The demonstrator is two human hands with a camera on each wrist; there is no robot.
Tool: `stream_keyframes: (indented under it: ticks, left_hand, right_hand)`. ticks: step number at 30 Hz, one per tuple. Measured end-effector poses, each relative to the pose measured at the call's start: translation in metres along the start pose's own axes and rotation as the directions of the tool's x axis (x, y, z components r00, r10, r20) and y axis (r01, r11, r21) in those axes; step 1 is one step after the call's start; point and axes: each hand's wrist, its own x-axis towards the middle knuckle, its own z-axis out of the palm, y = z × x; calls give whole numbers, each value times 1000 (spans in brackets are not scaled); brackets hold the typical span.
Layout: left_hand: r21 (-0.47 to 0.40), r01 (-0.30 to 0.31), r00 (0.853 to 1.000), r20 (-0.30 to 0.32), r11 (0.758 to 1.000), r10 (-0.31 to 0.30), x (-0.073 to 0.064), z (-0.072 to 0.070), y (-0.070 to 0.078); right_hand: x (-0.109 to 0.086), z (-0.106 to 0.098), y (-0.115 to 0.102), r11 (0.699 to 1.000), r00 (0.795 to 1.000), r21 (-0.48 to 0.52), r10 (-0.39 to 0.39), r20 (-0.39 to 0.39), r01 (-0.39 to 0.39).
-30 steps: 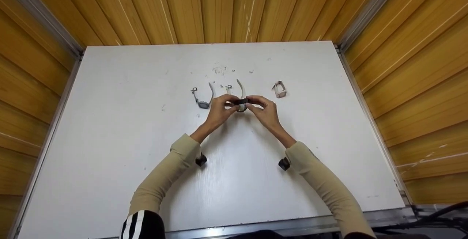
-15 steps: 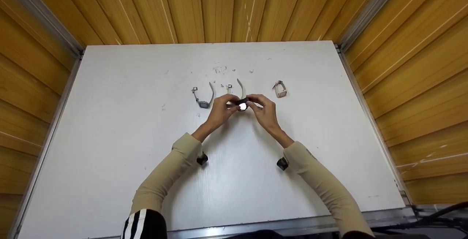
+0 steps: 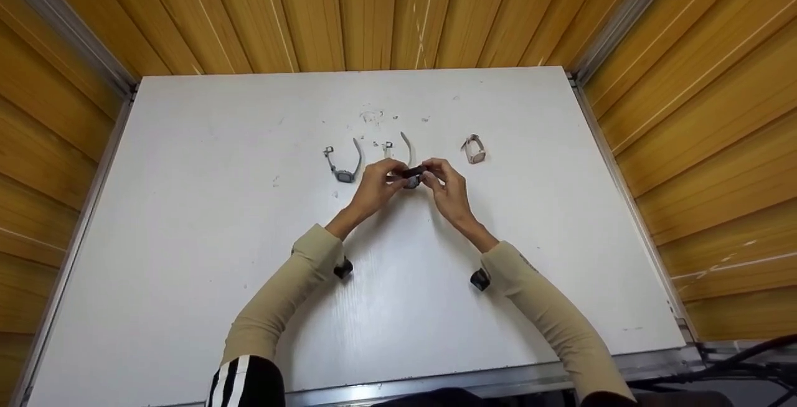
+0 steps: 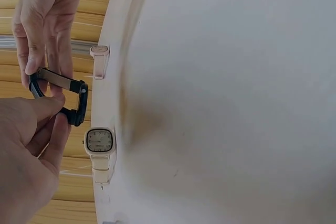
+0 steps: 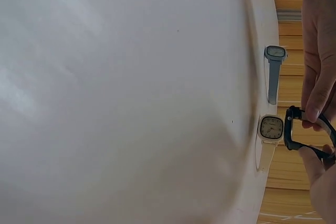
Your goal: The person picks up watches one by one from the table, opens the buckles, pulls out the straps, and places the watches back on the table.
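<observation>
Both hands hold a black wristwatch (image 4: pixel 81 103) above the table, its strap bent round into a loop. The left hand (image 3: pixel 373 186) pinches one strap part between thumb and fingers. On the other side, the right hand (image 3: pixel 451 192) pinches the strap too, seen close in the right wrist view. Fingers cover much of the strap ends and the buckle area. Just beyond the hands lies a cream wristwatch (image 4: pixel 100 141), mostly hidden by them in the head view. Left of it is a blue-grey wristwatch (image 3: pixel 344 175) with its strap unfastened.
A pink wristwatch (image 3: pixel 476 155) with its strap looped lies to the right. The white table (image 3: pixel 187 220) bears small dark marks near the watches. Wood-patterned walls (image 3: pixel 367 15) enclose the back and sides. Black cables (image 3: pixel 747 357) run at the lower right.
The held watch has tilted a little: its face shone bright white half a second ago and looks dark now. The right hand has turned slightly; both hands keep their hold.
</observation>
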Motion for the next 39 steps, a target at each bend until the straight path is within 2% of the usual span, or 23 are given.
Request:
stream_keyframes:
  ticks: [7,12,15,19,24,31,39]
  left_hand:
    - [-6,7,999,-34,1000,-8,-1,1,-1]
    - [15,-1,998,-67,1000,2,-2,-1,1]
    - [30,-20,996,-87,999,23,-2,-2,3]
    - [15,-60,993,-105,998,61,-2,-1,3]
    - [-14,-60,994,-97,998,58,-2,0,3]
    - [41,-34,996,-80,999,37,-2,-2,5]
    - [41,-30,998,-56,999,32,-1,-3,6]
  right_hand:
    - [2,1,-1,998,1000,49,26,3,-26]
    - [4,-2,-3,998,998,33,43,55,-45]
    - [3,-3,-18,999,997,23,24,79,-26]
    - [0,-1,-36,1000,999,-7,-21,38,22]
    - [-2,4,-35,999,1000,-50,-14,0,14]
    - [-3,7,-33,999,1000,-34,1,4,-1]
    - [1,8,-8,1000,999,-8,19,-26,-19]
